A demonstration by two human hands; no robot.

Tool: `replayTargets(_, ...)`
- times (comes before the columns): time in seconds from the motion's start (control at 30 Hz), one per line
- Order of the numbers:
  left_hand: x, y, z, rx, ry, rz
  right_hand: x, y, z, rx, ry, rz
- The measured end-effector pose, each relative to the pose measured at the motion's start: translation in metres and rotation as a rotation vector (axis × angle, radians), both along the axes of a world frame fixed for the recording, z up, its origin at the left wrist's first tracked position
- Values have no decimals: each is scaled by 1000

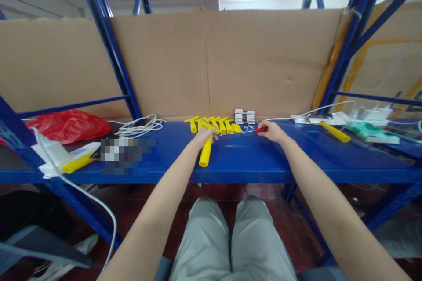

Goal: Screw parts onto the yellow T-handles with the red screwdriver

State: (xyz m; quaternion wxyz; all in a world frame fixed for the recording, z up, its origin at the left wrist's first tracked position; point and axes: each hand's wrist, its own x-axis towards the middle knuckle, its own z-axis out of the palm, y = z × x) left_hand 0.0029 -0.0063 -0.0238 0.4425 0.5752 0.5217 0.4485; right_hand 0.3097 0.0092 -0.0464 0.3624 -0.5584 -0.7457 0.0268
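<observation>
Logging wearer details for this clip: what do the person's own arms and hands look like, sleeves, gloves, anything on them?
Both the left hand and right hand are ungloved. The left forearm and right forearm are bare as far as the picture shows; no sleeve, watch or bracelet is visible. The hands are too small to rule out rings.

Dark block letters (416,106) on right-hand cardboard (391,63), seem to read "LE", partly hidden by blue rack bar (379,96). White handwriting-like marks (248,127) on blue worktop (174,149), too small to read. Nothing else legible.
</observation>
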Motion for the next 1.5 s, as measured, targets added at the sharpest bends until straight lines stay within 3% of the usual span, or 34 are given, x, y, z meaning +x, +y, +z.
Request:
replayTargets(0.63,2,-9,4,-1,103,-83,-10,-9,7,74,-56,-80)
replayTargets(1.17,-1,3,-3,0,105,-31,-31,-34,24,477,-514,-137)
replayTargets(1.5,-2,7,-8,45,134,16,-40,-39,28,497,-572,-146)
